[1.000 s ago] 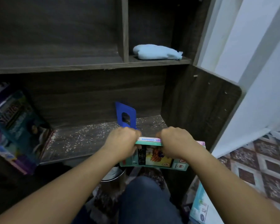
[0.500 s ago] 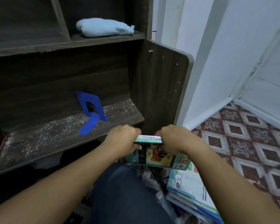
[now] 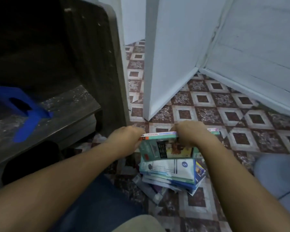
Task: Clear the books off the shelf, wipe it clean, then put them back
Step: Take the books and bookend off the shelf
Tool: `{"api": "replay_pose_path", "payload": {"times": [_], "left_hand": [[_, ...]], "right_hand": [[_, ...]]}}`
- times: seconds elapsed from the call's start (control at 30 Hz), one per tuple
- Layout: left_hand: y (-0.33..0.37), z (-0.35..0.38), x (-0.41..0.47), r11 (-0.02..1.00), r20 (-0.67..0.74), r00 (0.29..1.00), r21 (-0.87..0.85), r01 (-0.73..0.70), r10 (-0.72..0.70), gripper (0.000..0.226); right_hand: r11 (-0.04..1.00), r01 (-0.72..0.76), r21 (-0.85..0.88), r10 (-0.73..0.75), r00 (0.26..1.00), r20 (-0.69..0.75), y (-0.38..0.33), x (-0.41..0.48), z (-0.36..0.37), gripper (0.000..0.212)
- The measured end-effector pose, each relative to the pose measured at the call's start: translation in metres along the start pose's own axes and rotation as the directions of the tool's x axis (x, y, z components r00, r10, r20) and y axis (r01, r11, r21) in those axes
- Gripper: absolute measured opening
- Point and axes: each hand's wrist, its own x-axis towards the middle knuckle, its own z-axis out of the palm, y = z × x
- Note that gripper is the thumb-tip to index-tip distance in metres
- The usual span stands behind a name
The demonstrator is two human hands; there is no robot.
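— Since the visible stretch of shelf (image 3: 70, 111) holds only a blue bookend (image 3: 23, 111), how far along is the job?

— Step one, clearing: near its end, by my judgement. A pile of books (image 3: 171, 171) lies on the tiled floor (image 3: 241, 114) beside the cabinet, and I hold one more bundle (image 3: 166, 149) over it. The shelf's left portion is out of view, so I cannot confirm that it is bare. Step two, wiping: not done; pale dust specks cover the board. Step three, returning the books: all left to do.

— State of the hands?

— Both are clenched on the bundle. My left hand (image 3: 127, 139) grips its left end; my right hand (image 3: 189, 133) grips the top edge further right, fingers curled over the spines. Thumbs are hidden. The bundle hangs spine-up, its lower edge touching the pile or just above it; which, I cannot tell.
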Motion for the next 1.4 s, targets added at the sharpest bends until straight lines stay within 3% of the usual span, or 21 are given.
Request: {"api": "replay_pose_path", "payload": {"times": [0.17,0.3,0.4,0.6,0.77,0.93,1.07,1.17,1.4], "left_hand": [[0.016,0.021,0.053,0.998,0.034,0.999,0.066,0.025,-0.028,0.025],[0.016,0.041,0.069,0.997,0.100,0.994,0.062,0.046,-0.052,0.032],[0.012,0.058,0.068,0.997,0.188,0.979,0.042,0.072,-0.078,0.038],[0.004,0.081,0.057,0.992,0.286,0.949,0.035,0.125,-0.130,0.039],[0.006,0.085,0.047,0.990,0.292,0.948,-0.014,0.139,-0.129,0.049],[0.003,0.084,0.036,0.984,0.269,0.954,-0.079,0.159,-0.132,0.051],[-0.014,0.075,0.019,0.965,0.225,0.961,-0.165,0.203,-0.163,0.052],[-0.037,0.066,0.002,0.958,0.204,0.963,-0.190,0.215,-0.175,0.050],[-0.093,0.010,-0.066,0.901,-0.012,0.923,-0.222,0.372,-0.384,0.045]], "right_hand": [[0.994,-0.089,-0.061,0.073,0.970,-0.230,0.033,0.022,0.040,0.041],[0.996,-0.089,0.029,0.094,0.938,-0.334,0.037,0.048,0.095,0.050],[0.990,-0.113,0.079,0.131,0.952,-0.278,0.026,0.061,0.142,0.061],[0.995,-0.054,0.082,0.051,0.998,0.035,0.000,0.050,0.232,0.068],[0.978,-0.097,0.187,0.073,0.988,0.135,-0.005,0.037,0.270,0.088],[0.971,-0.129,0.203,0.094,0.980,0.174,-0.006,0.041,0.252,0.087],[0.960,-0.203,0.192,0.136,0.940,0.311,-0.024,0.054,0.199,0.050],[0.970,-0.117,0.211,0.066,0.971,0.231,-0.038,0.063,0.148,0.031],[0.970,0.113,0.215,-0.110,0.994,-0.025,-0.109,0.053,0.010,0.025]]}}
